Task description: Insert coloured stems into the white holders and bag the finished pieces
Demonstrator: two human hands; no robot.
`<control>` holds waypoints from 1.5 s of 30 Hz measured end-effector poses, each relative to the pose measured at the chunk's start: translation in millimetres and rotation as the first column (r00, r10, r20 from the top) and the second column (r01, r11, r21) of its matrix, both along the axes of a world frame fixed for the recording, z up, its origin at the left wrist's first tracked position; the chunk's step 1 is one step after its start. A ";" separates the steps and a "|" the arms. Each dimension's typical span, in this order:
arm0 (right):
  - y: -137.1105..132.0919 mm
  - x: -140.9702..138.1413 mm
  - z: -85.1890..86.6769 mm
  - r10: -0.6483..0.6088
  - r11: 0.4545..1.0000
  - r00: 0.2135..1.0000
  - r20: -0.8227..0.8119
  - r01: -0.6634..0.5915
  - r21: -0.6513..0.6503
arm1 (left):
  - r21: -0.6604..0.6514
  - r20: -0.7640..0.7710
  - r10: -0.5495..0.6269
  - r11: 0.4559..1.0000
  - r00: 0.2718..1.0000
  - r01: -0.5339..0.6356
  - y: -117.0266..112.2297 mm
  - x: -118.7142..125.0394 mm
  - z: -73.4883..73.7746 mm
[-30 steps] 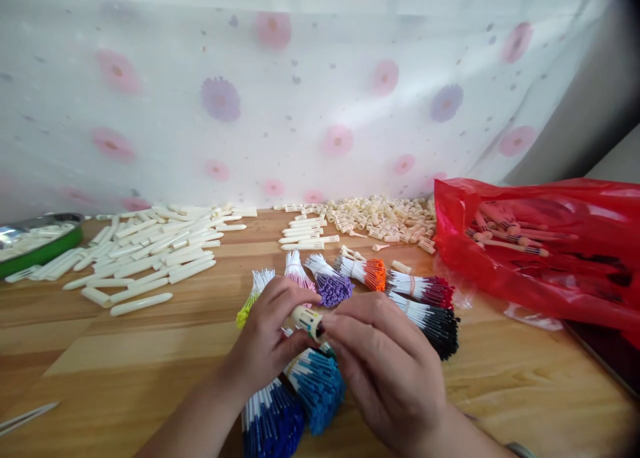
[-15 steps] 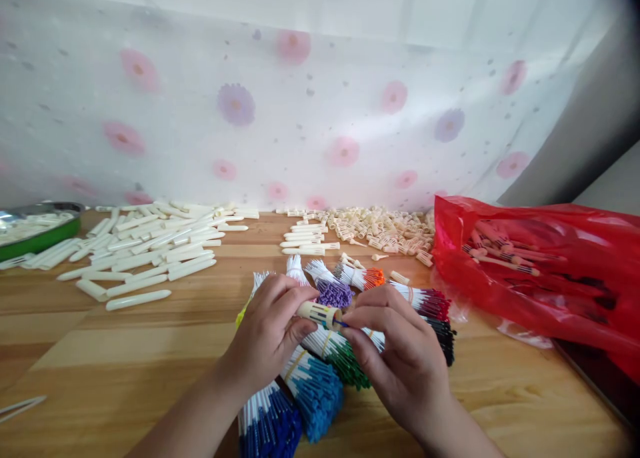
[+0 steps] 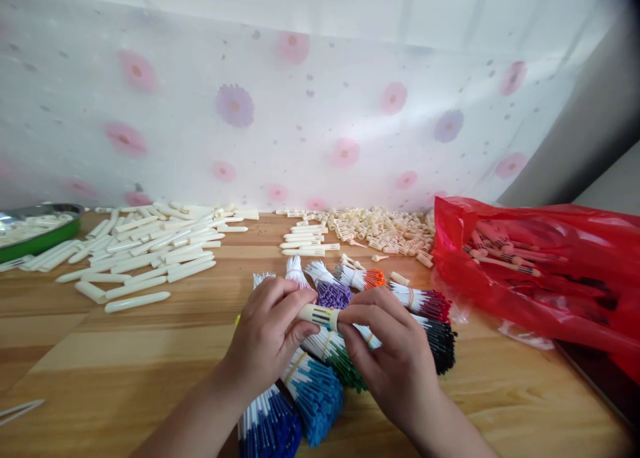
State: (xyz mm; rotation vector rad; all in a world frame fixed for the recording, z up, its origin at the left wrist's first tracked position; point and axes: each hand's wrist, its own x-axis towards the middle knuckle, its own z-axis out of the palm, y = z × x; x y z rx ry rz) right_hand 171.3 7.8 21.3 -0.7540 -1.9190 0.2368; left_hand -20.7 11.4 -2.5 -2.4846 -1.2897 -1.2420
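Note:
My left hand [image 3: 273, 331] is closed around a cream multicolour pen barrel [image 3: 320, 315] with slots along its side, held nearly level above the bundles. At the barrel's right end, the thumb and fingers of my right hand [image 3: 387, 341] are pinched together and touch it. What they grip there is hidden. Under and around both hands lie banded bundles of thin white pen refills with coloured ends: dark blue [image 3: 270, 421], light blue [image 3: 314, 398], green [image 3: 345, 361], purple [image 3: 334, 294], orange [image 3: 373, 279], dark red [image 3: 433, 305] and black [image 3: 440, 343].
Cream pen tubes [image 3: 155, 241] are heaped at the left, near a green-rimmed dish [image 3: 40, 235]. Small slotted parts [image 3: 385, 228] pile up at the back, beside a short stack of barrels [image 3: 305, 239]. A red plastic bag [image 3: 540, 271] with pen parts lies right. White tweezers-like strip [image 3: 20, 411] rests front left.
The blue refill tip that showed between my right fingers and the barrel is out of sight. My right hand has moved slightly left, up against the barrel's end.

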 end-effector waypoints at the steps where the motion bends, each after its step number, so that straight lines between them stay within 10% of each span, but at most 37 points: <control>1: 0.1 -0.7 0.4 -0.003 1.000 1.000 -0.008 0.002 -0.027 | 0.008 -0.009 0.007 1.000 1.000 -0.007 -0.2 -0.1 -0.4; 7: 1.8 -1.9 -0.7 0.008 0.995 1.000 -0.010 -0.009 -0.096 | 0.016 -0.044 0.039 0.999 0.998 -0.039 -0.2 1.3 -1.3; 15: 2.2 -0.5 -4.8 -0.066 0.991 0.994 0.092 0.055 0.121 | 0.000 -0.022 0.017 1.000 1.000 -0.017 -0.2 3.7 -0.9; 19: 0.9 -6.4 -6.4 -0.019 0.992 0.996 -0.087 0.008 -0.128 | 0.052 -0.053 0.076 0.996 0.996 -0.073 -1.4 3.6 -1.4; 25: 1.4 -15.2 -15.3 -0.081 0.778 0.895 -0.439 -0.219 -0.589 | 0.105 -0.133 0.183 0.980 0.974 -0.170 0.6 1.6 -1.8; 35: -0.6 -12.1 -10.8 -0.058 0.698 0.826 -0.561 -0.368 -0.614 | 0.123 -0.143 0.195 0.976 0.970 -0.178 5.1 -2.3 -5.0; 41: -0.4 -7.4 -15.9 -0.160 0.490 0.698 -0.698 -0.557 -0.670 | 0.132 -0.125 0.193 0.975 0.973 -0.176 3.0 -1.0 -1.8; 45: -1.3 -2.4 -18.2 0.012 0.615 0.768 -0.640 -0.510 -0.601 | -0.056 0.069 0.073 0.996 0.995 -0.070 1.9 2.7 -4.6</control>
